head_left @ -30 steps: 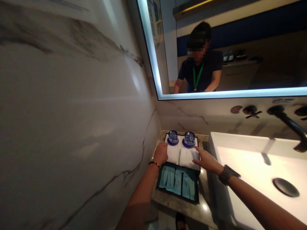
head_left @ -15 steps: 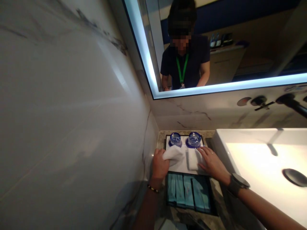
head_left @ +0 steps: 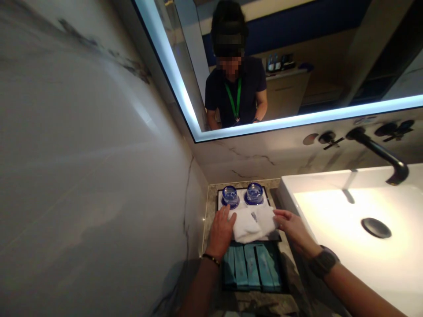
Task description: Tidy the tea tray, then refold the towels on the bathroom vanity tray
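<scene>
White left cloth [head_left: 245, 228] lies at the thumb of the left hand [head_left: 222, 232]; fingers spread, no grip visible. Right hand [head_left: 291, 225] pinches right cloth [head_left: 267, 221] by its outer edge. Cloths look in contact, so a right-hand tug could skew the left one. Left glass [head_left: 230, 196] sits just past the left fingertips; a forward push might knock it. Packets [head_left: 252, 266] lie nearer than both hands, between the wrists.
</scene>
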`<state>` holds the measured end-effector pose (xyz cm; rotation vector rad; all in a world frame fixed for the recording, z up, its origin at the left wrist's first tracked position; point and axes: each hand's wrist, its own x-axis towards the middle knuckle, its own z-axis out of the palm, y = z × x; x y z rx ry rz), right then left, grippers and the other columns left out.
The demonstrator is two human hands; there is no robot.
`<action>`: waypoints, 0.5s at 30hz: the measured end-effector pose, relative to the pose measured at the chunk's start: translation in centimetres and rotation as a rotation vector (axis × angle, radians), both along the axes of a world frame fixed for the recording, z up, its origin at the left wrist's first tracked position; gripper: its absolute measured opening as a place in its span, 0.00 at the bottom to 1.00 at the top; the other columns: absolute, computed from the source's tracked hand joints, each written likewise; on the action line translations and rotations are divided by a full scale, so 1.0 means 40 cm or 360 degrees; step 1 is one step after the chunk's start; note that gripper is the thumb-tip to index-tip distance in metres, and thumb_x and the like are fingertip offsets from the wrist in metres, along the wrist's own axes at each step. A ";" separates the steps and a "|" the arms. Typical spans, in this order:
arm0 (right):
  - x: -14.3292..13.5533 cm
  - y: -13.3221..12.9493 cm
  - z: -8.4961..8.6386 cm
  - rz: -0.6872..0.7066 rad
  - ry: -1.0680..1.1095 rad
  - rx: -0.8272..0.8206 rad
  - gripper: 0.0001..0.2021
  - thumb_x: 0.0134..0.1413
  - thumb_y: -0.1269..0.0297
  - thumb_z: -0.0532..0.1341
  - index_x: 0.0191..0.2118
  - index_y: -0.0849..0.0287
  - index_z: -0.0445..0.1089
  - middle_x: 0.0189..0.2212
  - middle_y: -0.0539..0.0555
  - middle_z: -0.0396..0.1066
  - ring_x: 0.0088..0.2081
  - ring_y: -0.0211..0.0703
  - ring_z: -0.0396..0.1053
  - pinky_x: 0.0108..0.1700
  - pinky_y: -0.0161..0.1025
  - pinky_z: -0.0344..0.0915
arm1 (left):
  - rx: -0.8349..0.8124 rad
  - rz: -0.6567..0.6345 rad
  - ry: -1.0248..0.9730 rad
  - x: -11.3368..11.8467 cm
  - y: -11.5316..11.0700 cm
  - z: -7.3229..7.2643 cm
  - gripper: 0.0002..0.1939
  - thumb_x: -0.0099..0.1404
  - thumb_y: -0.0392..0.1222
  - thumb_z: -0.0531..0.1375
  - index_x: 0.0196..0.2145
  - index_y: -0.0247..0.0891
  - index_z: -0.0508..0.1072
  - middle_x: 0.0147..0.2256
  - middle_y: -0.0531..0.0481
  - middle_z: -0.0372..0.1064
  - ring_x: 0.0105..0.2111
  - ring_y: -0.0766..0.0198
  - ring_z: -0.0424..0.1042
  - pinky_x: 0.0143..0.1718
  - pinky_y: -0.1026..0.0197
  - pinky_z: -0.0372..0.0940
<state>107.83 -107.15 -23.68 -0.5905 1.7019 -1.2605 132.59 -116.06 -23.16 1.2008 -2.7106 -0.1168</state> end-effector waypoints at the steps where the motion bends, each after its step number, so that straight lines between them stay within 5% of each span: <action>1: 0.008 0.013 -0.026 -0.0029 0.0109 0.0018 0.24 0.38 0.50 0.60 0.40 0.62 0.67 0.35 0.63 0.75 0.35 0.53 0.74 0.39 0.48 0.73 | 0.0046 0.0078 -0.0059 0.003 0.005 -0.002 0.19 0.65 0.27 0.53 0.50 0.37 0.73 0.59 0.37 0.63 0.62 0.49 0.59 0.63 0.43 0.60; 7: 0.052 0.051 -0.087 0.0083 0.0773 -0.0073 0.28 0.49 0.49 0.56 0.51 0.64 0.66 0.44 0.64 0.72 0.44 0.55 0.71 0.48 0.53 0.70 | 0.0329 0.0143 0.0103 -0.063 0.093 0.030 0.24 0.64 0.42 0.60 0.58 0.38 0.67 0.55 0.40 0.67 0.54 0.49 0.65 0.57 0.45 0.64; 10: 0.046 0.023 -0.087 0.0218 0.1085 -0.0178 0.29 0.50 0.53 0.56 0.54 0.68 0.64 0.49 0.67 0.68 0.50 0.59 0.66 0.55 0.58 0.64 | 0.0431 0.0254 -0.0038 -0.090 0.105 0.014 0.23 0.61 0.36 0.60 0.55 0.38 0.68 0.57 0.38 0.64 0.56 0.45 0.63 0.56 0.44 0.64; 12: 0.036 0.003 -0.087 0.0325 0.1258 -0.0232 0.27 0.51 0.57 0.54 0.55 0.69 0.64 0.46 0.67 0.69 0.49 0.60 0.64 0.56 0.58 0.62 | 0.0498 0.0456 0.0071 -0.068 0.097 -0.001 0.16 0.60 0.29 0.55 0.45 0.37 0.72 0.49 0.41 0.70 0.51 0.52 0.68 0.53 0.51 0.65; 15: 0.023 -0.007 -0.089 0.0449 0.1446 -0.0260 0.23 0.53 0.63 0.52 0.53 0.69 0.66 0.39 0.65 0.69 0.44 0.58 0.65 0.51 0.56 0.64 | 0.0540 0.0891 0.0350 0.021 0.089 -0.016 0.09 0.64 0.33 0.52 0.38 0.37 0.70 0.35 0.47 0.71 0.37 0.60 0.72 0.43 0.59 0.68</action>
